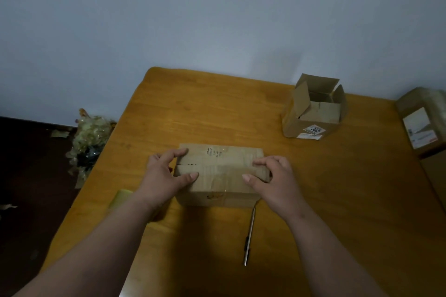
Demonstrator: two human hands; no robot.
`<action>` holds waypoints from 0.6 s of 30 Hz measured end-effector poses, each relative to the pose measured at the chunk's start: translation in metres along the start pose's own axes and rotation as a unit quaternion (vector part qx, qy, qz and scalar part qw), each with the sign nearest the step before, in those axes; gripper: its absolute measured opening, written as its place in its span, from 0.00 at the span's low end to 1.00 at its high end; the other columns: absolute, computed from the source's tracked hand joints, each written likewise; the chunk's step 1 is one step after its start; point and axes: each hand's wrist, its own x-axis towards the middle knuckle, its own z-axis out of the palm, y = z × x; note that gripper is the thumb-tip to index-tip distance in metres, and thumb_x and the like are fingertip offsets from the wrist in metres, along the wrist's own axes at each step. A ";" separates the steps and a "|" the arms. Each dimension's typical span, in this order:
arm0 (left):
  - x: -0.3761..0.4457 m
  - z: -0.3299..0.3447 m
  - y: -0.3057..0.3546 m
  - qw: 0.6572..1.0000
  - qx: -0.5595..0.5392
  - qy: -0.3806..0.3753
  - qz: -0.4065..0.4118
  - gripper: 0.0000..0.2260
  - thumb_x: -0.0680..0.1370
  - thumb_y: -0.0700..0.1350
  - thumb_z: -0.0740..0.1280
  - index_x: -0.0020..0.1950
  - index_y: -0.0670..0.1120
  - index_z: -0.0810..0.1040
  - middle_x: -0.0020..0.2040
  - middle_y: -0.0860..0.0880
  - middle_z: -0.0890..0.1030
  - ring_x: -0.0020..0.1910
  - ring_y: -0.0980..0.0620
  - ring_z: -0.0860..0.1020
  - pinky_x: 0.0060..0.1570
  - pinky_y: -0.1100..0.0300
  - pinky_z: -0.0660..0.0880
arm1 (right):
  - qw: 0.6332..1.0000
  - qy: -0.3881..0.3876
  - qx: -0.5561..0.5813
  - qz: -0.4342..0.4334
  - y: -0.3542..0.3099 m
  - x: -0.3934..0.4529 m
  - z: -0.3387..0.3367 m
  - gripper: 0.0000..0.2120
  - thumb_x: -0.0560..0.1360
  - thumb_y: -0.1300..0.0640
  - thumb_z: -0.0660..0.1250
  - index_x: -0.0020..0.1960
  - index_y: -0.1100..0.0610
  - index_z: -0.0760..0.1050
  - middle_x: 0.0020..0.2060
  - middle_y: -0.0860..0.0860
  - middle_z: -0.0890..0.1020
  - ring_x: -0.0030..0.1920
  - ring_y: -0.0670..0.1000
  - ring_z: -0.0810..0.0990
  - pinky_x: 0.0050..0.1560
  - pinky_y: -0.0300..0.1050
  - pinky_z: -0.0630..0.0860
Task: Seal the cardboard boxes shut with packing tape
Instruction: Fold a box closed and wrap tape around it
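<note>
A closed cardboard box (220, 171) with dark handwriting on its top lies in the middle of the wooden table (217, 116). My left hand (161, 173) grips its left end, thumb on the top and fingers curled round the far edge. My right hand (275, 178) grips the right end the same way. A second cardboard box (313, 109) with its flaps standing open sits at the back right. Part of a yellowish tape roll (120, 196) shows by my left forearm near the table's left edge.
A slim metal tool or pen (249, 236) lies on the table in front of the held box. A taped box with a white label (422, 120) sits at the far right edge. A heap of crumpled tape and plastic (90, 137) lies on the dark floor, left.
</note>
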 end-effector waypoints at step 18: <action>0.014 0.040 0.006 0.991 0.126 0.034 0.015 0.52 0.59 0.62 0.80 0.75 0.59 0.53 0.75 0.55 0.56 0.71 0.49 0.63 0.67 0.46 0.69 | 0.996 0.015 -0.002 0.083 -0.008 0.013 0.026 0.25 0.74 0.59 0.70 0.62 0.36 0.65 0.55 0.45 0.60 0.59 0.50 0.68 0.52 0.38 0.71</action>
